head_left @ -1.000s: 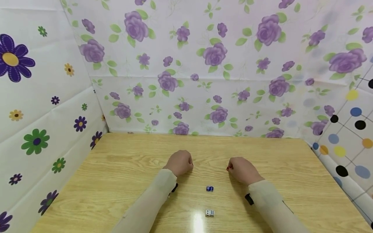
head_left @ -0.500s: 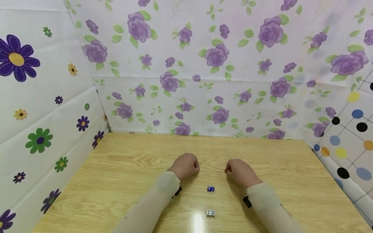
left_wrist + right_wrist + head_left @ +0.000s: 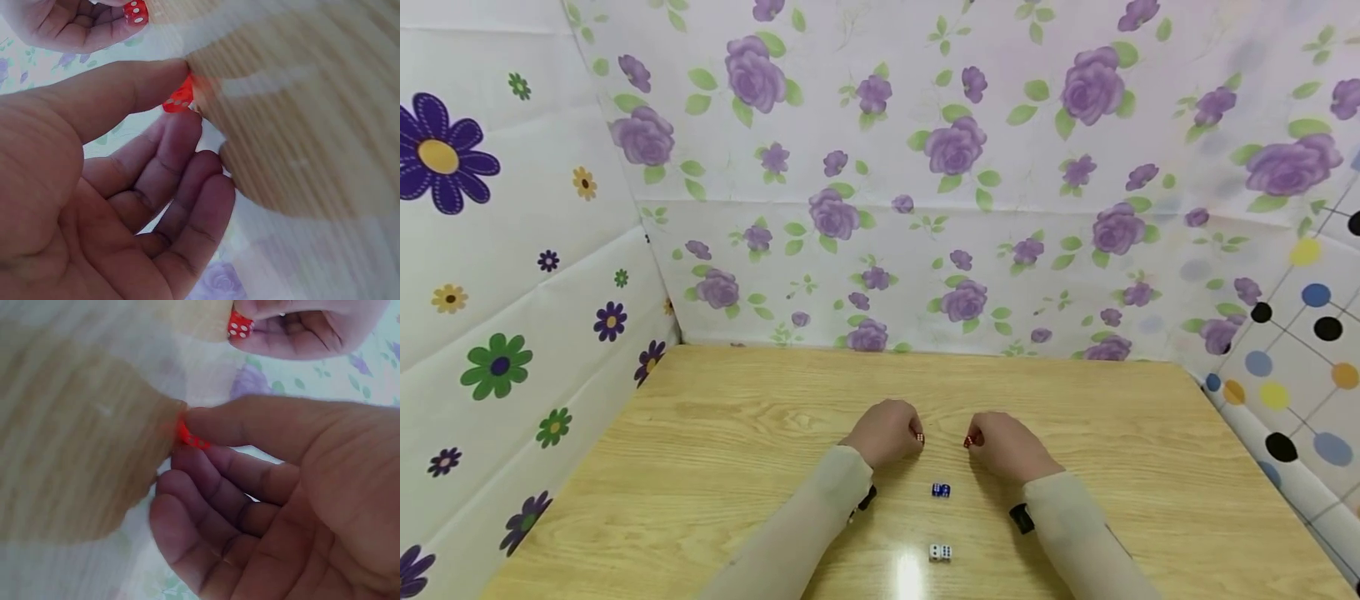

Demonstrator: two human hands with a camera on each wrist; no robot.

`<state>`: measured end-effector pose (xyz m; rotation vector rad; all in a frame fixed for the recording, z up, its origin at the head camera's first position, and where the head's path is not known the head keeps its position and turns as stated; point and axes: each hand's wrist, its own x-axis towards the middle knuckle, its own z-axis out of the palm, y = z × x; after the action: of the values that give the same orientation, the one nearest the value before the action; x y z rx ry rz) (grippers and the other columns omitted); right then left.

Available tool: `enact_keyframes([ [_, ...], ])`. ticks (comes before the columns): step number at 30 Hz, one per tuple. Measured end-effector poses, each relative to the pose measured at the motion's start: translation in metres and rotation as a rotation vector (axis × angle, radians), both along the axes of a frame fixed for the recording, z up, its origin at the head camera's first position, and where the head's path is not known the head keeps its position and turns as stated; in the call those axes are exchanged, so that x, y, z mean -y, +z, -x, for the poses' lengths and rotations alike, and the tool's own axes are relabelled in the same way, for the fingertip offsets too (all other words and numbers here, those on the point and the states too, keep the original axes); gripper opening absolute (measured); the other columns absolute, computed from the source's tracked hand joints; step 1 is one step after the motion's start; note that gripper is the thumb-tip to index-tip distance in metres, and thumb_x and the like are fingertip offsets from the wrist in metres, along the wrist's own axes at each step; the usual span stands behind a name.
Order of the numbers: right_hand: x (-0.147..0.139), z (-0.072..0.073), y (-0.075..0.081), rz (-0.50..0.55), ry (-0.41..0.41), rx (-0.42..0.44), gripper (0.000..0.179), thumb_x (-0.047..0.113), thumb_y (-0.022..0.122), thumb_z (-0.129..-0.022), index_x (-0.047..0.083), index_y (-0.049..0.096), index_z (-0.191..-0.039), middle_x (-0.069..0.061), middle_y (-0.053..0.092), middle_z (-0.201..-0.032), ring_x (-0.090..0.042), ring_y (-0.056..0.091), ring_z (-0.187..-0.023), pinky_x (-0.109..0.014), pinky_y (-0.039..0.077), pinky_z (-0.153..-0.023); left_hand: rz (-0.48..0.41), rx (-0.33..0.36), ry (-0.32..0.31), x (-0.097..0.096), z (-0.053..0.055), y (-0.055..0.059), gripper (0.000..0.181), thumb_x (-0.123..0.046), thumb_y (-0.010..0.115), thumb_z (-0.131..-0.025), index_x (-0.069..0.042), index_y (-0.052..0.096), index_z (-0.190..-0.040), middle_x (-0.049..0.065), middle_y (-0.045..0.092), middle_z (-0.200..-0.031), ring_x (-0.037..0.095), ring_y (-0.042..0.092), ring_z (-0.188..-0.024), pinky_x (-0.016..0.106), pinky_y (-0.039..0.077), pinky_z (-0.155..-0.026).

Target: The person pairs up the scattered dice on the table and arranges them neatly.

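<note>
My left hand (image 3: pixel 887 433) pinches a translucent red die (image 3: pixel 179 97) with white pips between thumb and index finger. Facing it across a small gap, my right hand (image 3: pixel 1011 447) pinches another red die (image 3: pixel 195 434) the same way. Both hands are low over the table, knuckles up. In the left wrist view the other fingers curl loosely below the thumb. Between the forearms, a pair of blue dice (image 3: pixel 941 490) sits side by side on the wood. Nearer me, a pair of white dice (image 3: pixel 940 552) with black pips also lies side by side.
The wooden table (image 3: pixel 737 400) meets a rose-patterned cloth (image 3: pixel 887 250) at its back edge. A flowered cloth (image 3: pixel 497 283) borders the left side, and a dotted cloth (image 3: pixel 1292 358) the right. Dark straps (image 3: pixel 1022 518) show at the wrists.
Both hands have moved toward each other with their red dice, narrowing the gap between them. The blue and white dice stay in place.
</note>
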<state>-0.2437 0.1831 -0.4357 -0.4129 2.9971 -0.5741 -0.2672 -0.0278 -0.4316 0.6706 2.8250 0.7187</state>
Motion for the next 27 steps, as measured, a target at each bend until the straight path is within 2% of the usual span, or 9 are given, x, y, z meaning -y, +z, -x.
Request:
enact_keyframes([
  [6, -0.0035, 0.0015, -0.0012, -0.023, -0.013, 0.024, 0.007, 0.017, 0.071, -0.084, 0.014, 0.064, -0.086, 0.005, 0.061, -0.079, -0.011, 0.054, -0.069, -0.035, 0.047, -0.068, -0.012, -0.015, -0.001, 0.0055, -0.003, 0.0014, 0.013, -0.017, 0.072, -0.081, -0.013, 0.072, -0.093, -0.005, 0.067, -0.09, 0.007, 0.059, -0.077, 0.028, 0.051, -0.072],
  [13, -0.0009, 0.0019, 0.0008, -0.041, 0.008, -0.021, 0.005, 0.014, 0.069, -0.085, 0.015, 0.066, -0.082, 0.005, 0.061, -0.077, -0.01, 0.054, -0.07, -0.033, 0.047, -0.068, 0.003, -0.059, -0.018, 0.0051, -0.0027, 0.0034, 0.005, -0.021, 0.07, -0.084, -0.017, 0.073, -0.086, -0.009, 0.066, -0.082, 0.003, 0.056, -0.069, 0.025, 0.049, -0.067],
  [19, -0.0003, 0.0016, 0.0017, -0.054, 0.01, -0.028, 0.007, 0.014, 0.068, -0.085, 0.017, 0.065, -0.08, 0.006, 0.06, -0.075, -0.009, 0.052, -0.068, -0.032, 0.046, -0.066, 0.012, -0.051, -0.012, 0.0022, -0.0017, 0.0005, 0.004, -0.022, 0.072, -0.084, -0.021, 0.071, -0.079, -0.012, 0.063, -0.077, 0.003, 0.055, -0.066, 0.025, 0.048, -0.066],
  [22, 0.0005, 0.0023, 0.0014, -0.053, 0.018, -0.029, 0.007, 0.014, 0.068, -0.085, 0.016, 0.065, -0.08, 0.006, 0.06, -0.074, -0.009, 0.052, -0.067, -0.032, 0.046, -0.065, 0.014, -0.047, -0.014, 0.0019, -0.0022, -0.0009, 0.006, -0.021, 0.072, -0.083, -0.022, 0.07, -0.078, -0.013, 0.062, -0.075, 0.003, 0.055, -0.066, 0.027, 0.049, -0.067],
  [23, 0.0009, 0.0024, 0.0012, -0.053, 0.022, -0.029, 0.007, 0.014, 0.068, -0.085, 0.016, 0.065, -0.079, 0.006, 0.06, -0.074, -0.009, 0.052, -0.067, -0.032, 0.045, -0.065, 0.015, -0.048, -0.015, 0.0017, -0.0023, -0.0011, 0.006, -0.021, 0.072, -0.083, -0.022, 0.07, -0.078, -0.014, 0.062, -0.074, 0.003, 0.055, -0.066, 0.028, 0.05, -0.072],
  [27, 0.0036, 0.0029, 0.0, -0.052, 0.025, -0.027, 0.008, 0.014, 0.069, -0.085, 0.016, 0.065, -0.079, 0.006, 0.059, -0.073, -0.009, 0.051, -0.066, -0.031, 0.045, -0.065, 0.017, -0.064, -0.027, 0.0004, -0.0026, -0.0025, 0.007, -0.02, 0.071, -0.082, -0.023, 0.07, -0.076, -0.015, 0.062, -0.074, 0.002, 0.054, -0.066, 0.028, 0.05, -0.073],
])
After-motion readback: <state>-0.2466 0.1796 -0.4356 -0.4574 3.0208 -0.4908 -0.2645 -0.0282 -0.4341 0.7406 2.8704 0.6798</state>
